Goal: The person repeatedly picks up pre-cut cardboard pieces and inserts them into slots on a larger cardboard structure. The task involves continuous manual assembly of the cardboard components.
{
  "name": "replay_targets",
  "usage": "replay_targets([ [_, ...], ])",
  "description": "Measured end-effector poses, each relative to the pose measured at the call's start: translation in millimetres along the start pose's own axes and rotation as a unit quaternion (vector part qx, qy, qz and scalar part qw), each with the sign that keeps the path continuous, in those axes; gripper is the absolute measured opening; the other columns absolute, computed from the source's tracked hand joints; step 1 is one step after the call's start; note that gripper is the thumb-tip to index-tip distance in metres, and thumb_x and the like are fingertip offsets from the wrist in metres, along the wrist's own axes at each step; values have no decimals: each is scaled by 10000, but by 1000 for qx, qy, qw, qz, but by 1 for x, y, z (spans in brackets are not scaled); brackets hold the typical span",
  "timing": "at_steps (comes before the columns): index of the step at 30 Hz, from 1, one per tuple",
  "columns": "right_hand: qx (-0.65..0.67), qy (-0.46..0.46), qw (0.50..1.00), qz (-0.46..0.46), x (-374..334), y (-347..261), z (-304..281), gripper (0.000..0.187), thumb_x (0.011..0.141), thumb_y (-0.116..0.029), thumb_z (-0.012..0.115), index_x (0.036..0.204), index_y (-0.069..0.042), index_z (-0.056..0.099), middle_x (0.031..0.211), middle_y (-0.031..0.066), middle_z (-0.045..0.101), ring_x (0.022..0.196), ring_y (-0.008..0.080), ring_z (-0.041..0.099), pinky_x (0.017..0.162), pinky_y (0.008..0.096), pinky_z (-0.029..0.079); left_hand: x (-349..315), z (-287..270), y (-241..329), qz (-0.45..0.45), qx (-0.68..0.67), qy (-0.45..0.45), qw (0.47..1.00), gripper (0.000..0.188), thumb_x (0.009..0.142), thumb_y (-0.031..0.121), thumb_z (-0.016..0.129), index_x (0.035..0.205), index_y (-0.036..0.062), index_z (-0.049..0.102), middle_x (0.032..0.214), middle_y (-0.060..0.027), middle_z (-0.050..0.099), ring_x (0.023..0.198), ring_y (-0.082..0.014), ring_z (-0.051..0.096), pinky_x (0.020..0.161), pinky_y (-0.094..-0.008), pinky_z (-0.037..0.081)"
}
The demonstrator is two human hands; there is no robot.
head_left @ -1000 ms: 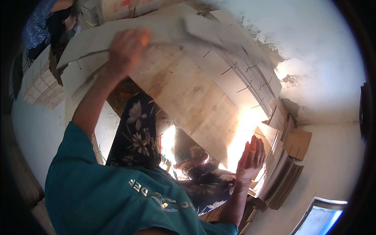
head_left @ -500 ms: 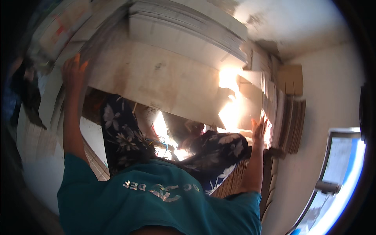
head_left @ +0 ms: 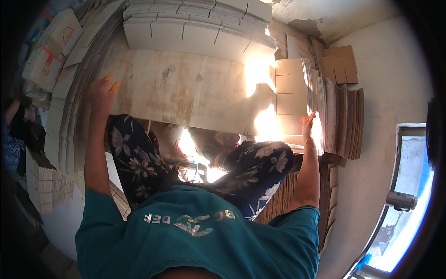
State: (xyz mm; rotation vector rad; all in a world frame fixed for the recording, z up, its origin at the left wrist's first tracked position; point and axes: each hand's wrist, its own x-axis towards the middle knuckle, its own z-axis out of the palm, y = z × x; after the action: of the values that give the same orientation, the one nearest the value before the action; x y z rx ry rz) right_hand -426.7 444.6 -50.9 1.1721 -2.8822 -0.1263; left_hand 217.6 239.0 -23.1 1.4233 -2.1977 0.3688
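Note:
My left hand (head_left: 103, 94) hovers by the left end of a pale wooden board (head_left: 179, 88), next to a leaning stack of cardboard sheets (head_left: 76, 109). Its thumb and forefinger are apart, with nothing seen between them. On the other side, my right hand (head_left: 310, 126) is at the near edge of a pile of slotted cardboard pieces (head_left: 290, 86). Its fingers point upward, slightly parted, and seem to touch the sunlit edge. Whether it pinches a sheet cannot be made out in the glare.
Layered slotted cardboard (head_left: 195, 35) lies along the board's far side. More sheets stand upright (head_left: 350, 123) by the right wall, with a brown piece (head_left: 340, 65) behind. Printed white boxes (head_left: 49, 65) are stacked at far left. Another person's arm and clothing (head_left: 21, 125) show there. Bright sunlight falls across the board's right end.
The whole view has shifted and become sharper. My left hand has come in from the left stack toward the board's end. My right hand remains by the right pile.

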Motion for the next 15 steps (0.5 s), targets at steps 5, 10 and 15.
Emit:
replay_targets([
  [5,-46,-68,996,22,-31,-58,-60,716,875,-343,625,1405,16,305,1410,188,406,1279,362,416,1030,466,391,-6,20,7,-8,-43,-34,998,312,779,143,735,1061,30,665,879,-168,658,816,-323,620,717,-412,486],
  [10,184,95,978,-5,31,44,18,560,704,-262,829,1037,-57,428,935,84,492,847,223,452,768,362,448,13,19,34,-3,-82,-44,996,351,765,139,741,1078,11,649,855,-147,641,794,-314,601,729,-413,477],
  [15,242,170,955,-17,-22,-37,-88,278,814,-228,732,892,-35,547,777,136,662,635,250,626,581,345,497,25,35,45,-39,-151,-49,987,343,777,128,726,1094,33,636,922,-147,643,873,-330,596,785,-409,479],
])
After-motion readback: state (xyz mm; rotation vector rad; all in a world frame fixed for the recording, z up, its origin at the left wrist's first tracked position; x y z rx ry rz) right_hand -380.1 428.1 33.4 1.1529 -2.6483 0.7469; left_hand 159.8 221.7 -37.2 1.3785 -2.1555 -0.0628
